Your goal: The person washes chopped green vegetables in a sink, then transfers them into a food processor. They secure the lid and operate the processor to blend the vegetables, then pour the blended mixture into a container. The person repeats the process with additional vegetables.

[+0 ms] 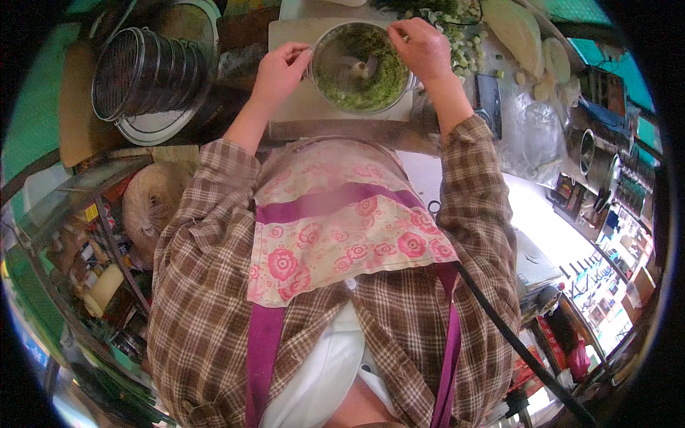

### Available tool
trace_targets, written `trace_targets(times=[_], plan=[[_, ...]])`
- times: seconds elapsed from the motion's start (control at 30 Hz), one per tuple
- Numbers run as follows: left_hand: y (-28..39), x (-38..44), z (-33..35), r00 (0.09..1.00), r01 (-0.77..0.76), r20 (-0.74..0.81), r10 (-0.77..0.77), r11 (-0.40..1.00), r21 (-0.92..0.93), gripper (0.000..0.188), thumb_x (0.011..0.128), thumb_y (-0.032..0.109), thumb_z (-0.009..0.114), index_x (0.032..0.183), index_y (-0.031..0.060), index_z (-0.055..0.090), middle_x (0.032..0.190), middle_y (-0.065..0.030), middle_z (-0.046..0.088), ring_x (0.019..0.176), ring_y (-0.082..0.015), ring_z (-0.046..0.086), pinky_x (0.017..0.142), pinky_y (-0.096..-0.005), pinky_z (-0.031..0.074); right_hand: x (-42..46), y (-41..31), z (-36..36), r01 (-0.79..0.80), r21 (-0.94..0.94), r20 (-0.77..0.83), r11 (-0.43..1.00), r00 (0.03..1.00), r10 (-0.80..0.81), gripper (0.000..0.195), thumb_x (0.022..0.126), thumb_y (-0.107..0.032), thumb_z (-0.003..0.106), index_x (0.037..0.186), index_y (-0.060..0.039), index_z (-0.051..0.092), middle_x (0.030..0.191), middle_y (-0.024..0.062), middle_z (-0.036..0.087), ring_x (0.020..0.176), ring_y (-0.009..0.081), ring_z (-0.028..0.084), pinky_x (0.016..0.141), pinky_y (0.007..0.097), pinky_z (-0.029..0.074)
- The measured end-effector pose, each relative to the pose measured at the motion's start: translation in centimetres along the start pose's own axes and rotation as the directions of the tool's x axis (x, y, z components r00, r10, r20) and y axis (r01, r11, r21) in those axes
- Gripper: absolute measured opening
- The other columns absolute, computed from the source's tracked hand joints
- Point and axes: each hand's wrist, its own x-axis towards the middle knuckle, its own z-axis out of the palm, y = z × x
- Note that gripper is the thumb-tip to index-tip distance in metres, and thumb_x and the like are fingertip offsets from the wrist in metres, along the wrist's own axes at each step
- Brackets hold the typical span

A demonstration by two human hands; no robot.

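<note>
A round food processor bowl (327, 95) stands on a pale cutting board (289, 109) in front of me. Finely chopped green vegetable (389, 84) coats its inside, around a central hub with a blade (359, 69). My left hand (281, 72) grips the bowl's left edge between thumb and fingers. Over the upper right rim is my right hand (425, 51), its fingers curled in and the thumb close to the index finger. Whether those fingertips hold anything is hidden.
Cut green and white vegetable pieces (464, 49) lie right of the bowl, near a dark phone-like slab (487, 99) and clear plastic film (532, 136). Stacked round wire racks (150, 75) rest on a large round lid or tray (160, 131) at left. A tied bag (147, 203) sits below.
</note>
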Motion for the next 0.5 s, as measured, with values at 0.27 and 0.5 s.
trace_targets(times=[0.27, 0.5], plan=[[-0.1, 0.0, -0.3, 1.000, 0.008, 0.001, -0.008, 1.000, -0.011, 0.026, 0.097, 0.023, 0.061, 0.111, 0.0009, 0.065, 0.086, -0.0008, 0.068, 0.070, -0.0057, 0.058, 0.061, -0.0241, 0.049, -0.1, 4.3, -3.7, -0.443, -0.006, 0.146, 0.896, 0.886, 0.439, 0.029, 0.087, -0.020, 0.068, 0.114, -0.0092, 0.068, 0.093, 0.0120, 0.073, 0.084, 0.0259, 0.070, 0.076, 0.0350, 0.054], [0.1, -0.2, -0.3, 0.998, 0.052, 0.035, -0.049, 0.996, -0.079, 0.024, 0.097, 0.022, 0.061, 0.110, 0.0023, 0.066, 0.086, -0.0004, 0.069, 0.071, -0.0060, 0.060, 0.062, -0.0241, 0.050, -2.6, -2.8, -2.5, -0.423, 0.259, 0.478, 0.868, 0.837, 0.266, 0.039, 0.085, -0.030, 0.073, 0.116, -0.0070, 0.067, 0.090, 0.0121, 0.072, 0.080, 0.0225, 0.069, 0.074, 0.0329, 0.054]])
